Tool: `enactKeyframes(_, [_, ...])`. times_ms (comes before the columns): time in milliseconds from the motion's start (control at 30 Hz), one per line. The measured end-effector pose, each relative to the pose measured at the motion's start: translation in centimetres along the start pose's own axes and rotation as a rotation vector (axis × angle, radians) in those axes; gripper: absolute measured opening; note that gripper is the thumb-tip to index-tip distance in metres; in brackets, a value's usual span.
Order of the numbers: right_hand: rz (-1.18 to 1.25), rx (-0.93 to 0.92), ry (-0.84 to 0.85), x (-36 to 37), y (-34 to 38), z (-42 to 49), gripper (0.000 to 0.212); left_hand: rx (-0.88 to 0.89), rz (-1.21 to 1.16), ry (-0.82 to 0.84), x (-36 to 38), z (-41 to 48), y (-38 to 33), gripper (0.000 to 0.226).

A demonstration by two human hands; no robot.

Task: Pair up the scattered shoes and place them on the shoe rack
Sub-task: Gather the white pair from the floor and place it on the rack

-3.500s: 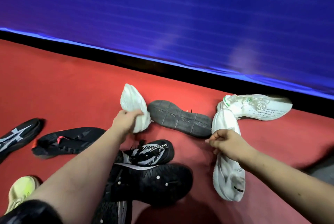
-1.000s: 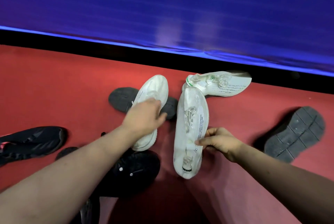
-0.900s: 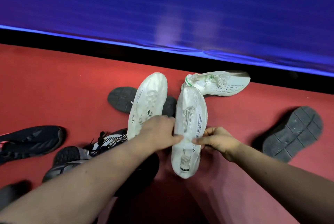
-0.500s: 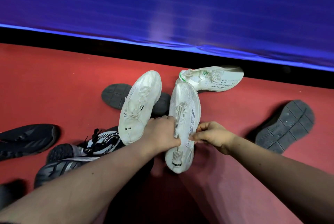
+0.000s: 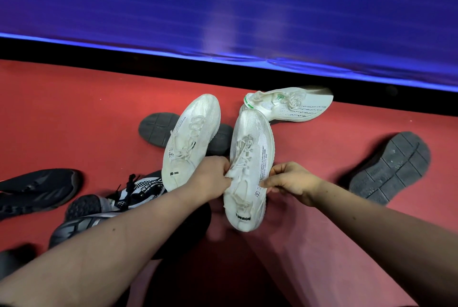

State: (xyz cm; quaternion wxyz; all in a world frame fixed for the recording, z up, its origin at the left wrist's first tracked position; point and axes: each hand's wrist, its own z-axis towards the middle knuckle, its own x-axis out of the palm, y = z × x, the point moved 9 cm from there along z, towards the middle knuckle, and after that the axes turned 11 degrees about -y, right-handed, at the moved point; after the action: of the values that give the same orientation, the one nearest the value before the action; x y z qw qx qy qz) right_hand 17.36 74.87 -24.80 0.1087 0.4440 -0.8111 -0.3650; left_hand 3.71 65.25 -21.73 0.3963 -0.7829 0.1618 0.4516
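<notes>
**Red floor, two white shoes in hand**

Red matte flooring (image 5: 74,113) fills the lower view, edged at 12 o'clock by a black skirting strip (image 5: 99,59) under a glossy blue wall (image 5: 223,4).

At the centre, a white mesh lace-up shoe with a black DESIGN tag (image 5: 250,153) is held with its toe pointing to 12 o'clock and its heel toward the person. The right hand (image 5: 292,180) comes in from 4 o'clock and pinches its outer edge, fingers curled. The left hand (image 5: 210,180) comes in from 8 o'clock; its fingers are curled in against the laces on this shoe's inner side.

Just beside it, at 11 o'clock, a second white mesh lace-up shoe (image 5: 192,138) tilts its toe toward 1 o'clock. Its heel end meets the back of the left hand; whether that hand also grips it cannot be told.

Behind this second shoe lies a dark grey shoe turned sole-up (image 5: 155,129). At 1 o'clock, a white shoe with green trim (image 5: 297,106) lies on its side by the skirting, touching the tagged shoe's toe. At 3 o'clock, well apart, is another dark grey shoe, sole-up (image 5: 391,165).

At 9 o'clock sits a black shoe (image 5: 34,190). At 8 o'clock, a black-and-white patterned shoe (image 5: 143,187) rests against a black shoe with grey stripes (image 5: 81,222), both partly under the left forearm.
</notes>
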Motion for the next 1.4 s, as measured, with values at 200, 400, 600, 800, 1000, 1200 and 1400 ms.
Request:
enactKeyframes(200, [-0.03,0.023,-0.007,0.0,-0.7,0.4,0.019,-0.133,-0.07,0.012,0.5,0.3,1.3,0.023])
enactKeyframes(400, [0.001,0.059,-0.026,-1.1,-0.8,0.8,0.018,-0.345,-0.618,0.139,1.4,-0.5,2.2,0.022])
enactKeyframes(600, [-0.063,0.068,-0.035,-0.8,-1.1,0.7,0.017,-0.216,-0.426,0.225,0.4,-0.5,0.8,0.018])
enactKeyframes(800, [-0.083,0.112,-0.137,-0.8,-2.5,1.4,0.009,-0.29,-0.354,-0.231,-9.1,2.3,3.7,0.013])
enactKeyframes(1000, [-0.023,0.155,-0.117,-0.6,-3.0,1.7,0.025,-0.621,-0.139,-0.12,-8.9,0.2,14.9,0.052])
enactKeyframes(1200, [0.118,0.17,-0.094,-1.1,-3.3,-1.1,0.015,-0.582,-0.55,-0.103,-6.1,-2.6,12.2,0.02])
enactKeyframes(1400, [0.178,0.356,-0.146,-4.3,-3.5,-12.6,0.01,-0.603,-0.332,-0.134,-7.9,-12.8,6.3,0.033])
